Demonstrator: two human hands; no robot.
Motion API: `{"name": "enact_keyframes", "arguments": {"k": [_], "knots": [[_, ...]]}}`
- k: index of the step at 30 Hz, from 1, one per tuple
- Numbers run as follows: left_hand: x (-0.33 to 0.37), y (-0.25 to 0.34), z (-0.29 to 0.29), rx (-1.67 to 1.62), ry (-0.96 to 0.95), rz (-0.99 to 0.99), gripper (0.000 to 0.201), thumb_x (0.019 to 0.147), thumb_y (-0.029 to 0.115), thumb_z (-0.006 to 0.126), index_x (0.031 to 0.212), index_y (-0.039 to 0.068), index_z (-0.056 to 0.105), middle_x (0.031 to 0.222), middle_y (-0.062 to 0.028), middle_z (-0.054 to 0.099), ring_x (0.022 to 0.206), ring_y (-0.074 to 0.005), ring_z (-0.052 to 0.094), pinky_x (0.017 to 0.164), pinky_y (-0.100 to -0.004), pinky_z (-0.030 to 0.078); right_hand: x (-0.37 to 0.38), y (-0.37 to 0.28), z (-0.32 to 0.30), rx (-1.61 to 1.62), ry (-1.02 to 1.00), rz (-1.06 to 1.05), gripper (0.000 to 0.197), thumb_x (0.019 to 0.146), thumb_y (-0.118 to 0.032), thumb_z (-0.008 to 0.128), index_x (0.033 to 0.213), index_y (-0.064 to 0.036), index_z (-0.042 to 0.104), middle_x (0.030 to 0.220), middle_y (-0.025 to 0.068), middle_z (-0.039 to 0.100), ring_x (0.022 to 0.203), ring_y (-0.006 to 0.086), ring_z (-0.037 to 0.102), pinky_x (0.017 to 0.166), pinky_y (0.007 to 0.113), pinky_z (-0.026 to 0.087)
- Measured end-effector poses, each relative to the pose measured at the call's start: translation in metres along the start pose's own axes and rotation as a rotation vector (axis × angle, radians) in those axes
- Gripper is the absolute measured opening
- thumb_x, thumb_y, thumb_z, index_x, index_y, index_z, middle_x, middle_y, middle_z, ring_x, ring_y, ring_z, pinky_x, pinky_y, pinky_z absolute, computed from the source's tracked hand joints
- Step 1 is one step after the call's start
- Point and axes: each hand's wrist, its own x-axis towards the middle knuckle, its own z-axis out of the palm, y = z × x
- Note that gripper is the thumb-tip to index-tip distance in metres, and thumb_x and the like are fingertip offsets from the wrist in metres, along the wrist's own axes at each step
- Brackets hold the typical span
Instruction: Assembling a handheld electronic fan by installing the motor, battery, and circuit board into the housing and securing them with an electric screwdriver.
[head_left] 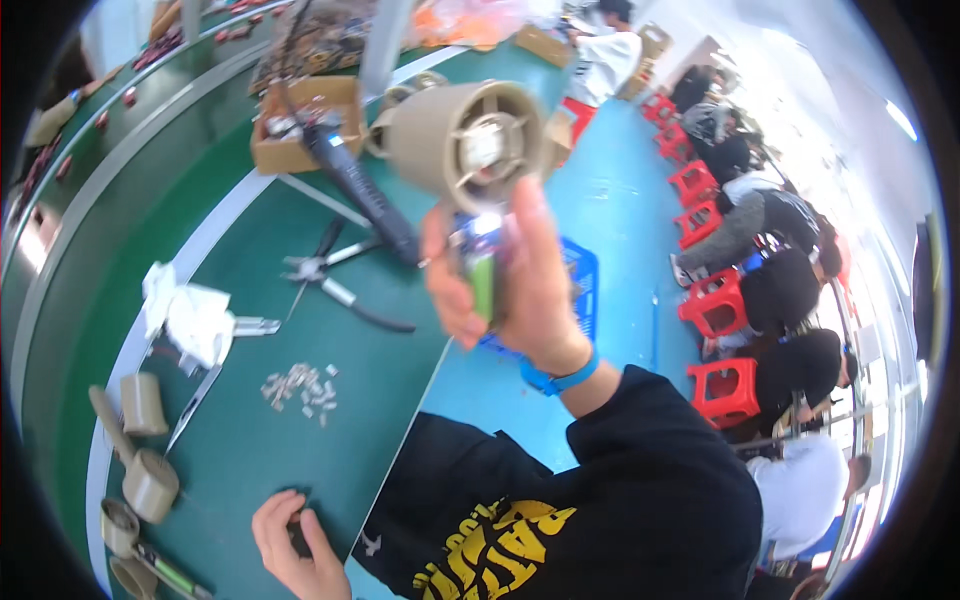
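Note:
My right hand (540,290), with a blue wristband, is raised above the table's edge. It is closed around the handle of a beige hair-dryer body (420,140). The round end of its barrel shows a spoked ring with something pale inside. Green and shiny parts show at the handle between my fingers, blurred by motion. Low in the view, my left hand (300,550) is by the green table (240,460), its fingers loosely bent and apart from the thumb, with nothing plainly held. Small whitish pieces (300,390) lie in a scattered heap beyond it.
Pliers (340,292), a black electric screwdriver (360,185) and a cardboard box (285,155) are farther up the table. Along the left stand beige dryer parts (150,485), tweezers (195,405) and a white bag (200,320). A blue basket (585,290) is right; people sit beyond on red stools (722,390).

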Motion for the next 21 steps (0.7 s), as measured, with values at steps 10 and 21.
{"name": "enact_keyframes", "arguments": {"k": [10, 21], "knots": [[-0.002, -0.004, 0.013, -0.097, 0.097, -0.087, 0.013, 0.085, -0.006, 0.063, 0.095, 0.001, 0.066, 0.099, -0.0085, 0.067, 0.081, -0.0169, 0.059, 0.066, -0.0267, 0.043, -0.003, 0.030, 0.017, -0.298, 0.035, -0.129, 0.079, 0.099, -0.074, 0.026, 0.110, 0.0000, 0.051, 0.066, 0.0020, 0.050, 0.048, 0.0101, 0.047, 0.044, 0.026, 0.042], [0.002, -0.004, 0.012, -0.071, 0.114, -0.053, 0.014, 0.084, -0.007, 0.064, 0.094, 0.002, 0.067, 0.098, -0.0083, 0.070, 0.079, -0.0190, 0.061, 0.065, -0.0285, 0.043, -0.004, 0.044, 0.046, 0.142, -0.304, 0.086, 0.077, 0.099, -0.050, 0.036, 0.140, 0.0139, 0.042, 0.074, 0.0085, 0.053, 0.053, 0.0139, 0.050, 0.048, 0.028, 0.043]]}}
